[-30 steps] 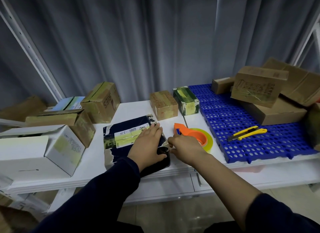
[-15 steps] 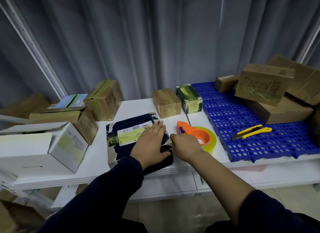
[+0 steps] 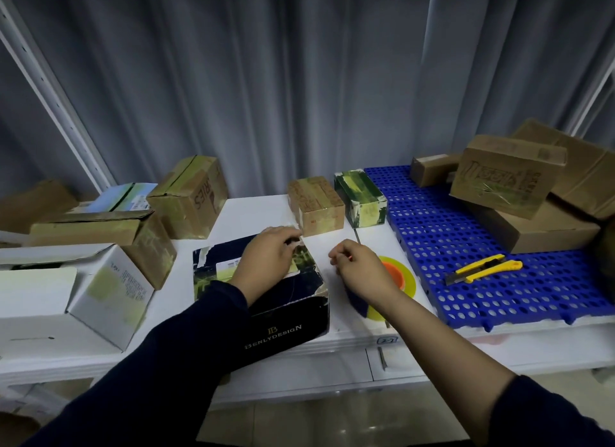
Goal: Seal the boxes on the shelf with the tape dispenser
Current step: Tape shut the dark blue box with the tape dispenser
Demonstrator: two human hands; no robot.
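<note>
- Head view: the dark box [image 3: 283, 317] marked BENLYDESIGN sits at the front edge of the white shelf [image 3: 346, 317], its top patched with yellowish tape.
- The left hand [image 3: 266, 260] lies on the box top, fingers close together and bent down at the far right corner (whether they pinch a tape end, I cannot tell).
- The right hand [image 3: 362, 273] hangs just beside the box, fingers curled, thumb and forefinger tips meeting.
- The tape dispenser [image 3: 404, 280], orange with a yellowish roll, lies on the shelf partly under that hand; a grip on it cannot be told.
- Behind the hands stand a small brown box [image 3: 316, 207] and a green-printed box [image 3: 362, 197], side by side.
- A yellow utility knife [image 3: 484, 268] rests on the blue perforated mat [image 3: 466, 233], near stacked brown cartons [image 3: 506, 180].
- A white box [image 3: 109, 297] sits tilted at the left.
</note>
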